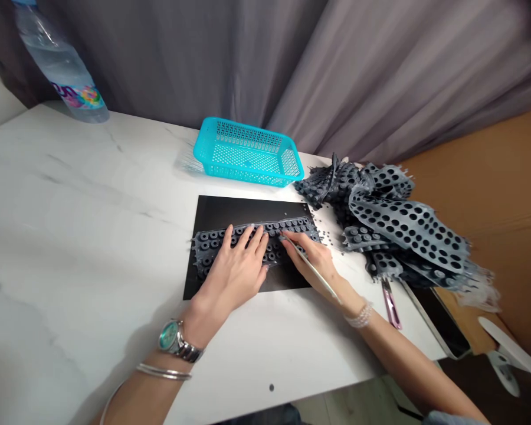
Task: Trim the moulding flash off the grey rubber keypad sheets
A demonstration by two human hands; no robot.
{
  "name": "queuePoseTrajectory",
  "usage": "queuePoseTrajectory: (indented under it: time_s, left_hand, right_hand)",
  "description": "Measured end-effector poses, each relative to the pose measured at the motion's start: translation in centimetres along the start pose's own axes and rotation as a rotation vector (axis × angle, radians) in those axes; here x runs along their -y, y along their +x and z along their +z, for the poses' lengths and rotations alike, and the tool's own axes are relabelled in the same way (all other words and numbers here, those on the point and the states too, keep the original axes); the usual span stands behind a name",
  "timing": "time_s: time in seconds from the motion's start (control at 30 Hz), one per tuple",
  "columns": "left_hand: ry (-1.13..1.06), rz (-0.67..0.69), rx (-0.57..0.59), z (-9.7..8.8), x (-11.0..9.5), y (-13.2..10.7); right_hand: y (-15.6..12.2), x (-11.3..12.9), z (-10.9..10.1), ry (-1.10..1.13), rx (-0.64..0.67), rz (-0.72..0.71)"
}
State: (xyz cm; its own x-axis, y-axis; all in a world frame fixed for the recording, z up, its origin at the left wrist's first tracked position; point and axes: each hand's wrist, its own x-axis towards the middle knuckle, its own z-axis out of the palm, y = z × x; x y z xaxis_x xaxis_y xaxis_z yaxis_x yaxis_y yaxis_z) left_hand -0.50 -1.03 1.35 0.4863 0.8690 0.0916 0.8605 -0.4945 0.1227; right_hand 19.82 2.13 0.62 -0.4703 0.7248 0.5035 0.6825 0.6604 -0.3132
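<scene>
A dark grey rubber sheet [210, 243] moulded with rows of round rings lies on a black mat [243, 208]. My left hand [238, 265] rests on the sheet with its fingers spread, pressing near its middle. My right hand [312, 260] is closed round a slim, pale pen-like tool [316, 273]. The tool's tip meets the rings just right of my left fingers, and its kind is hidden by my grip. Small dark round bits [322, 229] lie scattered at the right edge of the mat.
A turquoise plastic basket [248, 171] stands behind the mat. To the right is a heap of perforated rubber sheets [407, 230]. Pink-handled snips [392, 307] lie below it. At the back left stands a water bottle [66, 71]. A dark disc [271, 388] lies near the front edge.
</scene>
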Motion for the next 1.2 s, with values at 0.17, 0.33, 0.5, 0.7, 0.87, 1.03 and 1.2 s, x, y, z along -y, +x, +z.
queuePoseTrajectory:
  time_s: [0.17,0.33,0.5,0.7,0.87,1.03,1.2]
  left_hand:
    - [-0.015,0.001,0.01,-0.1,0.0,0.1]
    - [-0.014,-0.003,0.01,-0.2,0.0,0.1]
    - [-0.013,-0.003,0.01,-0.3,0.0,0.0]
    - [-0.011,-0.002,0.013,-0.4,0.0,0.1]
    - [-0.005,-0.009,0.015,-0.4,-0.1,0.1]
    - [-0.01,-0.007,0.017,-0.3,0.0,0.0]
    - [-0.017,-0.011,0.0,-0.1,0.0,0.0]
  right_hand:
    - [0.5,0.1,-0.2,-0.134,0.081,-0.249]
    - [0.8,-0.1,0.0,-0.254,0.137,-0.348]
    - [1.0,-0.2,-0.1,-0.31,0.156,-0.401]
    - [0.9,-0.4,-0.1,-0.33,0.198,-0.413]
    - [1.5,-0.1,-0.5,-0.355,0.317,-0.432]
    - [1.7,-0.2,-0.2,-0.211,0.349,-0.374]
    - [0.0,-1.0,0.8,-0.042,-0.076,0.078]
